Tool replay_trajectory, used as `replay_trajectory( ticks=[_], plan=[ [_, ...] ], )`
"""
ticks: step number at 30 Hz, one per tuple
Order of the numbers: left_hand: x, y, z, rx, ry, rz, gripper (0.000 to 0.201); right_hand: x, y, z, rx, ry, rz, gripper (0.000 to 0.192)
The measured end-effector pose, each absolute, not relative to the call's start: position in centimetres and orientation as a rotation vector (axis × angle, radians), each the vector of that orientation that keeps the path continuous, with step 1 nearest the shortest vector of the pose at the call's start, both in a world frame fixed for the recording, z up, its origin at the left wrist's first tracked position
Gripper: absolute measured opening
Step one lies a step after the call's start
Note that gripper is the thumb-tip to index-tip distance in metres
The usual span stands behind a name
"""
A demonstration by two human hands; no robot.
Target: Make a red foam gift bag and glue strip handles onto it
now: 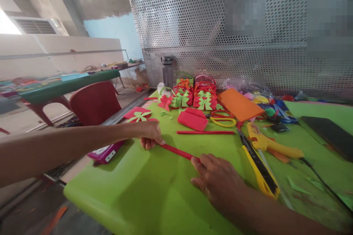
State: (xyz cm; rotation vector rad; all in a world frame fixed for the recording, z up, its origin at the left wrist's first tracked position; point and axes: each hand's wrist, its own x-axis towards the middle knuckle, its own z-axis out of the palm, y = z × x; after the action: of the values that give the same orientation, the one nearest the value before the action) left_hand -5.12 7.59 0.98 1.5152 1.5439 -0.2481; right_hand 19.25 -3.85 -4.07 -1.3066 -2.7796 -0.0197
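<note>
A narrow red paper strip (178, 151) stretches between my two hands just over the green table cover. Its far end is pinched in the closed fingers of my left hand (150, 134). At the near end, the curled fingers of my right hand (216, 174) hold the strip, with the index finger on top and the thumb lower down. Another red strip (205, 132) lies straight beyond them. Behind it are a folded red paper piece (193, 119) and yellow-handled scissors (223, 122).
Small red paper bags (204, 101) with green bows stand at the back beside an orange sheet (239, 104). To the right lie a yellow utility knife (260, 167), a corded yellow glue gun (273, 145) and a dark phone-like slab (327, 134). A purple box (106, 154) sits left.
</note>
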Motion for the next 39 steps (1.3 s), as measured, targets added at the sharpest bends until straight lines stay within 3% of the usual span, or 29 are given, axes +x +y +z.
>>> replay_trajectory(
  ticks=[18, 23, 28, 31, 39],
  plan=[
    [-5.2, 5.4, 0.6, 1.776, 1.601, -0.136, 0.050, 19.0, -4.0, -3.3, -1.391, -2.818, 0.060, 0.043],
    [-5.8, 5.6, 0.5, 1.826, 1.660, -0.195, 0.045, 19.0, -3.9, -3.4, -1.369, -2.813, 0.056, 0.043],
    [-6.6, 6.7, 3.9, 1.961, 1.906, -0.164, 0.026, 19.0, -4.0, -3.3, -1.373, -2.810, 0.045, 0.044],
    [-6.1, 7.0, 5.2, 2.103, 1.969, -0.022, 0.032, 19.0, -4.1, -3.3, -1.379, -2.794, 0.049, 0.043],
    [-3.6, 4.9, 3.2, 2.200, 1.839, 0.141, 0.020, 19.1, -4.0, -3.7, -1.341, -2.809, -0.005, 0.042]
  ],
)
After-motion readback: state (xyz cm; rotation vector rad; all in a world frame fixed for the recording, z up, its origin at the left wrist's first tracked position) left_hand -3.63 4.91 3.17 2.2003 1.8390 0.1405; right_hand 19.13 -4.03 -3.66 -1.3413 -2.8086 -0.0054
